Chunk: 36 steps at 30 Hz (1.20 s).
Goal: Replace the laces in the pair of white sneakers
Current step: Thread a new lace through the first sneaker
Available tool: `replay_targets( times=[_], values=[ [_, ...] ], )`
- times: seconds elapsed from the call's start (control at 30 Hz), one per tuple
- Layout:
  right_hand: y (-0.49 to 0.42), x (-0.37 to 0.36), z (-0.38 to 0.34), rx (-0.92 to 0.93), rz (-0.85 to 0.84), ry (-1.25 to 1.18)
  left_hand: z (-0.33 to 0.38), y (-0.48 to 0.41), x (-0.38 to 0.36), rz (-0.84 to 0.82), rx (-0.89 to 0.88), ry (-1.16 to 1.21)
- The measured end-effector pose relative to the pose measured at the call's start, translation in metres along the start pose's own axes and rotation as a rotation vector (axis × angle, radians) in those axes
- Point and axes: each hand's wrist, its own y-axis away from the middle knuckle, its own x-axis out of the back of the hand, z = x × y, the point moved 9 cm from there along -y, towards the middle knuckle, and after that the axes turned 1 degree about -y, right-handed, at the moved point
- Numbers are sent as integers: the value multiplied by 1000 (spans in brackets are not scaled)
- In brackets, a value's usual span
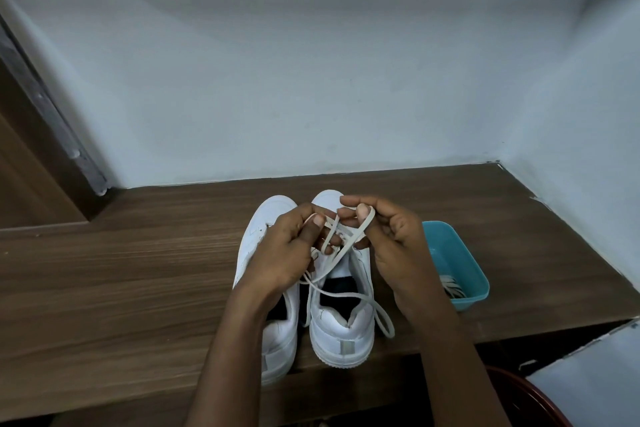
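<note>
Two white sneakers stand side by side on the wooden table (121, 270), heels toward me. My hands hover over the right sneaker (341, 329). A white lace (348, 244) runs from that shoe up to both hands and crosses between them. My left hand (289, 250) pinches one strand between thumb and fingers. My right hand (388, 243) pinches the other strand, which loops over its thumb. A loose loop of lace (382, 317) hangs past the shoe's right side. The left sneaker (266, 340) is partly hidden under my left forearm.
A teal plastic tub (467, 260) sits on the table right of the shoes, with other whitish laces (452, 286) in its near corner. Pale walls close in behind and on the right. A dark red round rim (540, 402) shows at the bottom right.
</note>
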Motion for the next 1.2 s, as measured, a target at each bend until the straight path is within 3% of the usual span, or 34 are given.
replay_targets(
  times=[0.3,0.9,1.2],
  values=[
    [3,-3,2,-92,4,-152,11,1,7,177,-103,-13],
    [8,3,23,-317,75,-265,48,14,10,366,-538,-662],
    [7,1,20,-342,78,-302,57,22,-5,400,-572,-938]
  ],
)
